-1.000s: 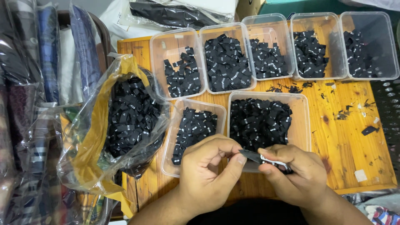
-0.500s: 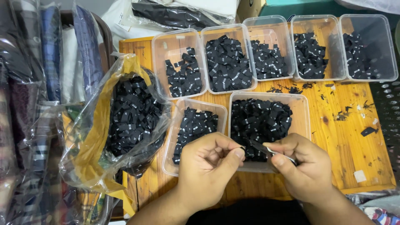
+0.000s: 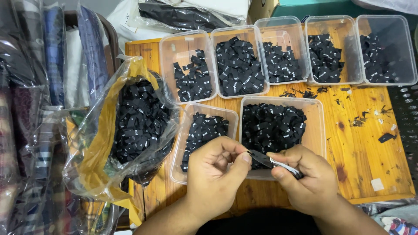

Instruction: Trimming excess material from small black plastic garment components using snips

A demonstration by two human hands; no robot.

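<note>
- Tabletop [image 3: 370,143]: bare orange-brown wood, scattered with black scraps; folded fabrics in clear wrap stacked along its left edge.
- Clear plastic tubs: five in a far row, two nearer, each holding small black woven labels; the larger near tub [image 3: 318,130] stands just beyond the hands.
- Open plastic bag [image 3: 130,126], left: yellow-lined, heaped with the same black labels.
- Left hand [image 3: 215,174]: fingers curled, thumb and forefinger pinched on one end of a black label strip [image 3: 261,159].
- Right hand [image 3: 309,178]: closed on the strip's other end, which shows a pale edge; the strip spans between both hands above the tabletop's near edge.
- Handling note: a fingertip pinch close to the joint, held over the tub, seems best for a clean parting.
</note>
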